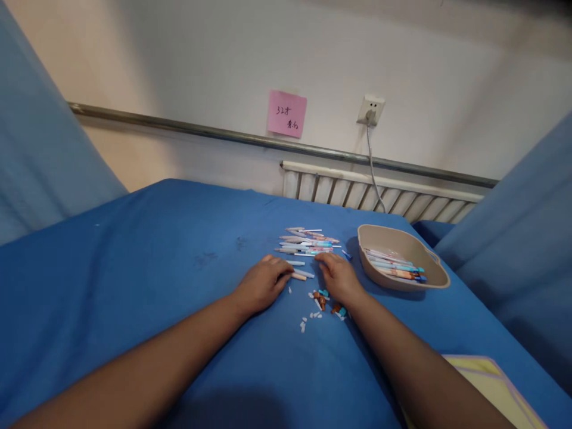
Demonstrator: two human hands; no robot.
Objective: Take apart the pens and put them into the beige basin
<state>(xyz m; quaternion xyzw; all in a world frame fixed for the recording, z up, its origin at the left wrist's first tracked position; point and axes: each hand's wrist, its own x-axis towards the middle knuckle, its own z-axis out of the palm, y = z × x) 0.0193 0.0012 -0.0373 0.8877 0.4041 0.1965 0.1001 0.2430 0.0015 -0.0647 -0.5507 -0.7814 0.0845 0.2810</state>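
My left hand (264, 285) rests low on the blue cloth with thumb and index finger closed at the ends of loose pen barrels (304, 273), one of them orange-tipped. My right hand (340, 279) is curled, its fingertips closed at the end of a thin white pen refill (304, 255). Just beyond both hands lies a row of pen parts (308, 243), pale, pink and light blue. Small white tips (303, 325) are scattered nearer me. Brown and teal pen pieces (322, 299) lie beside my right wrist.
A beige basin (440, 279) holding several pens stands to the right. The blue cloth (179, 238) covers the table. A yellow item (485, 381) lies under my right forearm. Behind are a radiator (339, 189), a rail (214, 134), a plugged-in socket (372, 110) and blue curtains.
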